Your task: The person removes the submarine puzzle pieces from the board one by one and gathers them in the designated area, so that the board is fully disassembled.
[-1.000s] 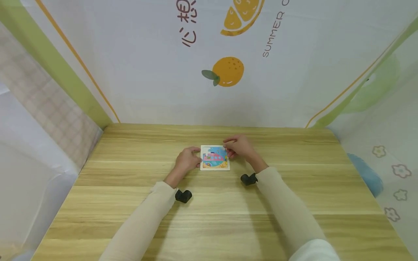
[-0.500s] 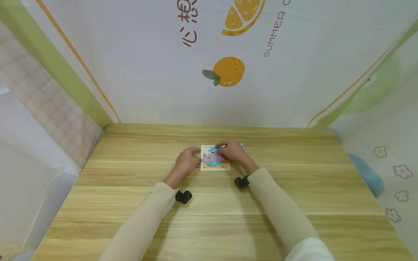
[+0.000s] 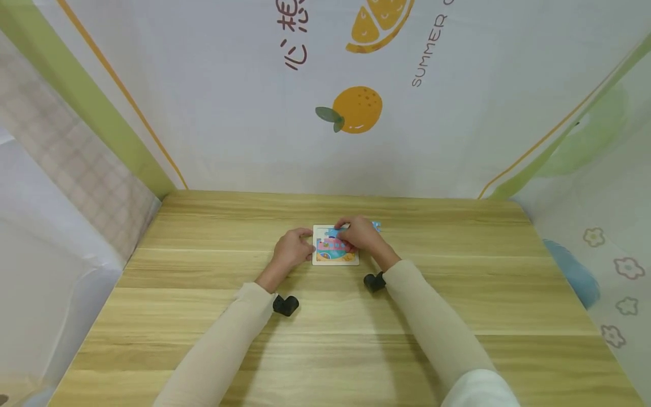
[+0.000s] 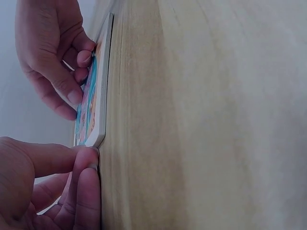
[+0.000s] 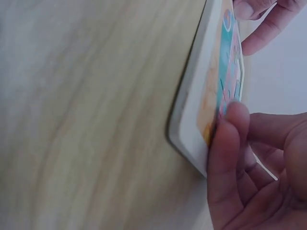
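A small jigsaw puzzle [image 3: 330, 255] with a blue, pink and orange picture lies flat in its white frame near the back of the table. Its upper left part shows bare, pale board. My left hand [image 3: 292, 247] holds the frame's left side with thumb and index finger, as the left wrist view shows at the near corner. Over the upper right of the picture is my right hand [image 3: 363, 233], thumb and index finger pinching at a blue puzzle piece that they mostly hide. A loose blue piece [image 3: 376, 226] lies just right of the frame, partly behind that hand.
The wood-grain table [image 3: 325, 350] ends at a white cloth backdrop [image 3: 244, 124] printed with oranges close behind the puzzle. Patterned cloth hangs along both sides. A black wrist camera [image 3: 286, 306] sits at the left cuff, another [image 3: 373, 282] at the right.
My right hand has moved left from the frame's right edge onto the upper part of the picture, uncovering the loose blue piece. My left hand has stayed at the frame.
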Action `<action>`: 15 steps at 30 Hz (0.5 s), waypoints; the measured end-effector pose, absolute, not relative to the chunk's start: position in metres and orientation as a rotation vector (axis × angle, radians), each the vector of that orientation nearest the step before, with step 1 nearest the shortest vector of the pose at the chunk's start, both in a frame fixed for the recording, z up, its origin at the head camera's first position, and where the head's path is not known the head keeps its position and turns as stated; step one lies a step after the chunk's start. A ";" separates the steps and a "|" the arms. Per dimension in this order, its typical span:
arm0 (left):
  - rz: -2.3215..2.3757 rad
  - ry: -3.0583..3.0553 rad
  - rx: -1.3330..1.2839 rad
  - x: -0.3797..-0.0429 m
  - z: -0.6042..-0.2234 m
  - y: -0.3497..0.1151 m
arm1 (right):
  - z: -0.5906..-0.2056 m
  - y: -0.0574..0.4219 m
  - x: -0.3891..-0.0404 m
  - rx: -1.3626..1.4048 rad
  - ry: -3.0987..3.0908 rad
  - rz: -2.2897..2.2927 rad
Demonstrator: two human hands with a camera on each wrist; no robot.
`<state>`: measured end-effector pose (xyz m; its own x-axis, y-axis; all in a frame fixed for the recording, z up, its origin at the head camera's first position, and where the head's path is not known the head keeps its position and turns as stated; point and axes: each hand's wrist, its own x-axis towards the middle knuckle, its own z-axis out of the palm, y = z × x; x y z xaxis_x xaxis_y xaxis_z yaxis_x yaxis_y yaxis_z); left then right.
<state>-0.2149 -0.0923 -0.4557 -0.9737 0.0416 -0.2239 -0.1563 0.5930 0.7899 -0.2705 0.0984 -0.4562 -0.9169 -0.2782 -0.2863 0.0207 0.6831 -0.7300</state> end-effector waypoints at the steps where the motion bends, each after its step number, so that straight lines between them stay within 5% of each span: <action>1: 1.321 2.605 -0.092 -0.215 -0.456 -0.092 | -0.457 0.098 -0.271 -0.209 2.518 -1.099; 15: 1.304 2.618 -0.069 -0.215 -0.456 -0.093 | -0.463 0.106 -0.266 -0.327 2.452 -1.275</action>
<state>-0.2147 -0.0933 -0.4561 -0.9757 0.0537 -0.2123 -0.1371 0.6060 0.7835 -0.2664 0.1058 -0.4626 -0.9096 -0.3612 -0.2055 -0.0393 0.5671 -0.8227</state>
